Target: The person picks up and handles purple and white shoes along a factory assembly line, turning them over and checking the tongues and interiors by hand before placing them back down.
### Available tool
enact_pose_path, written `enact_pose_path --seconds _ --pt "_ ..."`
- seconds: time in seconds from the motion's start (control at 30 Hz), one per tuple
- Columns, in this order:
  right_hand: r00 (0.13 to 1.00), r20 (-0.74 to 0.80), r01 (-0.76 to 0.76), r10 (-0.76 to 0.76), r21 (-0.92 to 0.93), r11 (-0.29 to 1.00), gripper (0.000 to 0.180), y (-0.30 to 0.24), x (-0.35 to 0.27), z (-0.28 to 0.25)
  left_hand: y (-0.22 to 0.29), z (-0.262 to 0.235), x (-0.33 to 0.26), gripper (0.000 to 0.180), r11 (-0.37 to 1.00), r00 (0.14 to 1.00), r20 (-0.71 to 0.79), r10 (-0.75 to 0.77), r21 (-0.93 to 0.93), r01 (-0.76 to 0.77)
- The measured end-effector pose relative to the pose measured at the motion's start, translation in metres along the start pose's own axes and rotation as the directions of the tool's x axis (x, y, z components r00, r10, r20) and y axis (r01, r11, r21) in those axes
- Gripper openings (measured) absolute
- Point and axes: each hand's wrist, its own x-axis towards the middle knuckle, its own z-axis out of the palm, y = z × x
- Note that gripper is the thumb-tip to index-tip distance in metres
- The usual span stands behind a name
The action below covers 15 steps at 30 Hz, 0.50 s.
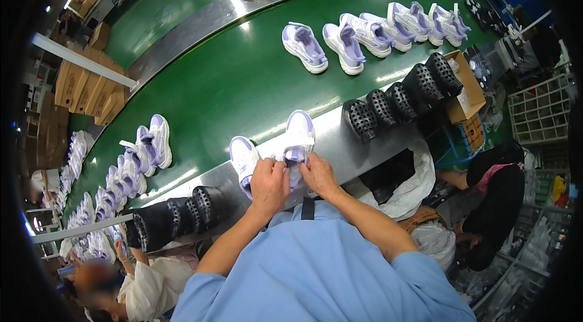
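A white and lilac sneaker (300,132) rests on the metal edge in front of me, its toe pointing away. My left hand (271,183) is closed on the left side of its opening, fingers curled in. On the opposite side of the opening, my right hand (320,176) pinches the rim. The inside of the shoe shows only partly between my fingers. Just left of it lies a matching sneaker (243,157), untouched, its heel near my left wrist.
Matching sneakers (349,45) stand on the green belt (225,73) at far right; more (159,140) line the left. Black perforated clog-like pieces (401,100) sit along the metal edge (337,140) near a cardboard box (470,94). Other people (152,288) are at lower left and right.
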Motion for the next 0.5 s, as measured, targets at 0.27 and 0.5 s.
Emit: enact_pose_path --seconds 0.27,0.5 --pt "0.999 0.051 -0.012 0.009 0.069 0.998 0.028 -0.002 -0.001 0.011 -0.024 0.038 -0.008 0.016 0.994 0.996 -0.028 -0.083 0.062 0.085" --pt "0.964 0.225 -0.223 0.142 0.394 0.892 0.032 0.035 0.000 -0.003 0.010 0.040 -0.025 0.013 0.939 0.937 -0.076 -0.342 -0.074 0.337"
